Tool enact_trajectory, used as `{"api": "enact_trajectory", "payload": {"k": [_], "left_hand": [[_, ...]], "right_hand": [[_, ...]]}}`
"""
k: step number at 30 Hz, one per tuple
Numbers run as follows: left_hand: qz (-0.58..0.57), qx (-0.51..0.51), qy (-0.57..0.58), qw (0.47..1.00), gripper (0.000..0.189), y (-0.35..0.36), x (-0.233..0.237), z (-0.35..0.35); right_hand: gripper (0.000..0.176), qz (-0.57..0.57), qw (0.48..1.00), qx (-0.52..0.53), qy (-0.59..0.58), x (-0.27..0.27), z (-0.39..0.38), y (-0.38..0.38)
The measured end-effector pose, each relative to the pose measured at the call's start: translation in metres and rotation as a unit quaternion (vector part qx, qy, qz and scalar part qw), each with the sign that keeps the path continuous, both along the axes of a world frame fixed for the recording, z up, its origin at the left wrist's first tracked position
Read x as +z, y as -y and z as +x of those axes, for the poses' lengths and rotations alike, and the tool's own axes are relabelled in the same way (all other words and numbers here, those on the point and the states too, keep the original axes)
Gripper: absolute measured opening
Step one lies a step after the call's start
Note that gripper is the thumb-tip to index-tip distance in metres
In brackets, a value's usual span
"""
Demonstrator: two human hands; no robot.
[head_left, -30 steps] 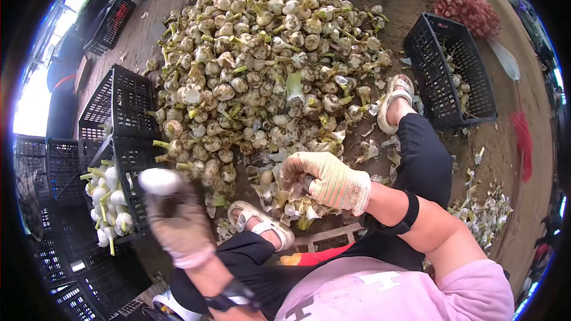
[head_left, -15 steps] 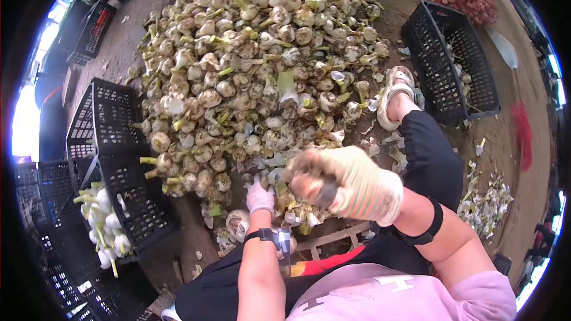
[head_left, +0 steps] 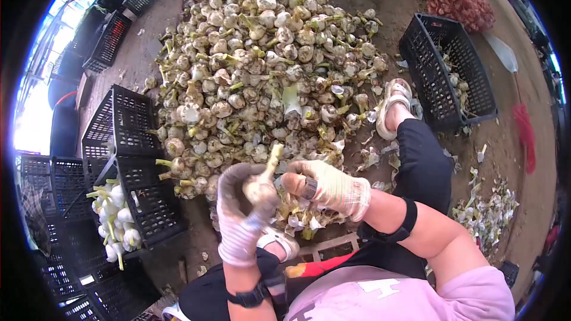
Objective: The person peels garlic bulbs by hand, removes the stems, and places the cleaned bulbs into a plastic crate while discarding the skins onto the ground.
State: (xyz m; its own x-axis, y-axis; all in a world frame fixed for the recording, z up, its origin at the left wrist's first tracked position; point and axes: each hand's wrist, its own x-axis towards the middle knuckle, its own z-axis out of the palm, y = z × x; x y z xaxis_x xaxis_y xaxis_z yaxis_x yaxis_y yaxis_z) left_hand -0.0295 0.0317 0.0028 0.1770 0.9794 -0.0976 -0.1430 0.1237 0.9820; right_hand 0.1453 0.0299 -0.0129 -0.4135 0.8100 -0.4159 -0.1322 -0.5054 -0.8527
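Above the near edge of the pile, holding a bulb in the left hand, with thumb and fingers curled round its body and with the stem pointing up and away. Just beside it, holding the right hand with thumb and fingers bent, and with a dark band at the thumb. Cannot tell from this angle about anything pinched there, nor about contact with the bulb.

A second ago, swinging something round and white beside the left crate with the left hand; half a second ago, reaching low to the pile. Now lifted back up, level with the right hand and loaded with a brownish, stemmed bulb. Looks unlike the clean white bulbs showing past the crate's mesh. Reads, as a judgement, as the start of a fresh round, with outer skin and stem still on. Below both hands, strewn with loose peelings. Kept close to the body with the right hand throughout.
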Motion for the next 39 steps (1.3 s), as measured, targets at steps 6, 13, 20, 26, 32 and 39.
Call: {"api": "enact_trajectory", "payload": {"k": [6,13,20,26,32,39], "left_hand": [[0.116,-0.059,-0.123,0.984,0.077,0.039,0.013,-0.001],[0.360,-0.058,-0.381,0.850,0.074,0.039,0.014,-0.006],[0.377,-0.029,-0.377,0.846,0.073,0.035,-0.001,-0.001],[0.431,-0.035,-0.426,0.795,0.075,0.028,0.005,-0.003],[0.008,0.016,0.025,1.000,0.081,0.041,0.021,0.004],[0.269,0.061,-0.326,0.904,0.067,0.035,0.012,0.003]], "right_hand": [[0.040,0.014,0.996,0.023,-0.085,-0.001,-0.009,0.015],[0.047,0.030,0.991,0.127,0.044,0.022,0.004,0.012],[0.043,-0.013,0.989,0.146,0.020,0.011,0.003,0.009],[0.040,0.010,0.986,0.149,-0.070,0.006,0.009,0.011],[0.039,0.180,0.957,0.079,-0.212,0.001,0.009,0.020],[0.026,0.000,0.999,-0.002,-0.051,0.018,-0.003,0.011]]}}
